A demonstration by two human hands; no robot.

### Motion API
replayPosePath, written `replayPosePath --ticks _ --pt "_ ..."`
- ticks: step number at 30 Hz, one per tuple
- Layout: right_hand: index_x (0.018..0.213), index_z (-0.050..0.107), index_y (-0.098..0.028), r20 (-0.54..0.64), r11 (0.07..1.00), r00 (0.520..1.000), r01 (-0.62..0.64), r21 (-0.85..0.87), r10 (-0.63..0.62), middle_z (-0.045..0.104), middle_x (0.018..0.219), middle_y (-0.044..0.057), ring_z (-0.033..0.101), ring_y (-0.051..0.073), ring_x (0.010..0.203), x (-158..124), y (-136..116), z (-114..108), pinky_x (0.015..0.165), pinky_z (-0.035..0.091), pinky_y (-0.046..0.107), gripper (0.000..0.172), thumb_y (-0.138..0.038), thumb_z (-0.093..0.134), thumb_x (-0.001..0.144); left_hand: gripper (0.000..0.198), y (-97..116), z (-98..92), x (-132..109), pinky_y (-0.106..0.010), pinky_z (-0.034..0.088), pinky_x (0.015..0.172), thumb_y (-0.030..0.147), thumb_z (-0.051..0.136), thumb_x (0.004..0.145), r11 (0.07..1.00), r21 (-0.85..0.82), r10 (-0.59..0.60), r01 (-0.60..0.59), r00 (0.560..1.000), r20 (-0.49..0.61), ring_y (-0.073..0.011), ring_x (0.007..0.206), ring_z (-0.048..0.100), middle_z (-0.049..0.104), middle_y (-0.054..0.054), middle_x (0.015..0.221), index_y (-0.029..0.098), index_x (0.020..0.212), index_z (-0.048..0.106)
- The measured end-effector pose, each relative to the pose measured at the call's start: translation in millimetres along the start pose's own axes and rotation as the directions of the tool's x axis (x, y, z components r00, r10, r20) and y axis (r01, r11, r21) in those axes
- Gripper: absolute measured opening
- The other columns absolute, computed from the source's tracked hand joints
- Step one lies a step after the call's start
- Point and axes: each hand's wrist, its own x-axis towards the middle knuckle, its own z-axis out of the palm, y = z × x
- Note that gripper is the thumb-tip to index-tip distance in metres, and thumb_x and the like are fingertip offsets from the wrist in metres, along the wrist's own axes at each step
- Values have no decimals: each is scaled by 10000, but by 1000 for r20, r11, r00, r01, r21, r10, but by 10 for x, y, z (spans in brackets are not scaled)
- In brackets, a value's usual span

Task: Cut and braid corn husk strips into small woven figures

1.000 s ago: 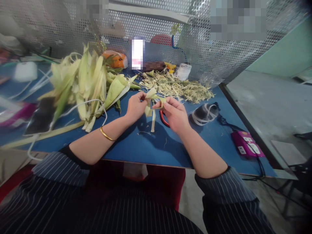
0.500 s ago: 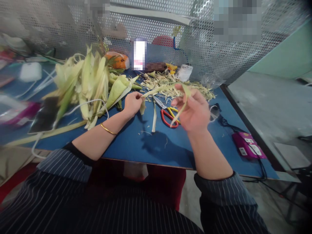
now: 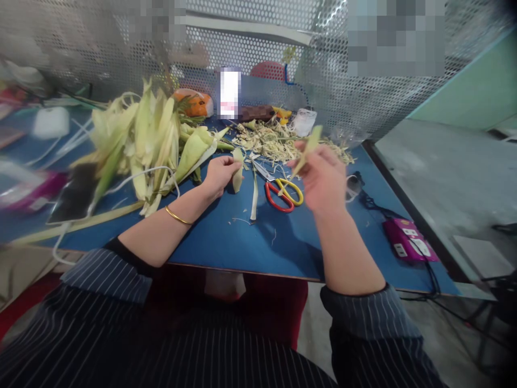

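My left hand (image 3: 220,175) is closed in a pinch on a short piece of pale green corn husk (image 3: 237,171), held upright just over the table. To the right, my right hand (image 3: 323,175) is raised and has a narrow husk strip (image 3: 307,151) between thumb and fingers, its thin end hanging down. Between the hands lie scissors (image 3: 283,194) with one red and one yellow handle, blades pointing away to the left. Beside the blades rests another loose husk strip (image 3: 254,195). Large corn husks (image 3: 155,140) are heaped left of my left hand.
Shredded husk scraps (image 3: 266,140) pile up at the back, before a perforated metal screen (image 3: 242,37). A dark phone (image 3: 72,194) with a white cable lies at left. A purple power strip (image 3: 410,240) sits by the right edge of the blue table (image 3: 242,245).
The strip that stretched between both hands is now apart: the left hand keeps a short piece, the right a narrow strip. The left piece has turned upright.
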Motion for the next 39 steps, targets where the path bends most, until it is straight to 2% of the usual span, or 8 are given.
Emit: replayPosePath --ticks 3,5,8,10,13,17,34,39 --pt "699 575 -213 94 930 940 -303 -208 327 672 697 -1 637 121 589 -28 261 34 526 459 244 222 -347 745 750 52 57 43 -88 -223 499 493 170 647 807 998 -54 44 -41 998 52 -96 504 606 617 11 632 128 776 650" --pt "678 583 -209 134 844 880 -379 -381 456 621 602 -6 621 136 559 -59 387 71 549 475 270 242 -375 739 761 72 91 72 -152 -208 470 474 198 651 804 997 -61 62 -57 996 70 -85 504 576 605 17 622 135 770 661" --pt "697 630 -208 121 779 945 -174 -603 304 650 667 11 605 148 620 -96 446 124 643 498 316 209 -374 731 775 76 127 115 -253 -200 443 474 216 670 786 995 -50 87 -83 992 88 -64 490 503 601 23 620 142 771 682" --pt "748 669 -216 107 796 984 -50 -603 142 668 736 11 603 151 694 -113 423 149 694 493 318 182 -387 720 784 73 138 142 -320 -197 427 478 210 682 768 993 -49 110 -105 988 112 -58 492 488 616 19 632 140 784 694" --pt "808 677 -220 68 911 974 -176 -373 217 658 747 -2 599 133 692 -134 381 172 669 487 295 234 -451 708 783 98 138 175 -415 -194 441 503 215 715 736 992 -40 121 -116 976 183 -70 541 550 660 -4 690 136 782 678" --pt "747 623 -209 64 932 944 -307 -193 324 616 691 -28 547 94 605 -147 397 180 621 473 263 273 -407 800 686 111 114 203 -482 -191 466 514 235 702 766 995 -22 103 -101 957 271 -85 573 606 677 -16 703 146 774 637" --pt "701 579 -216 50 920 998 -24 -390 47 533 627 -49 444 98 585 -193 468 212 597 391 277 167 -286 718 763 184 101 247 -494 -185 452 477 201 604 859 986 64 140 -157 966 215 -65 498 508 554 22 585 161 681 578" --pt "801 617 -218 89 942 981 -138 -306 172 607 700 -35 525 112 632 -213 434 254 659 455 295 193 -310 760 710 179 62 239 -460 -191 415 454 248 612 856 978 84 173 -192 967 186 -70 482 502 558 25 592 168 699 584"
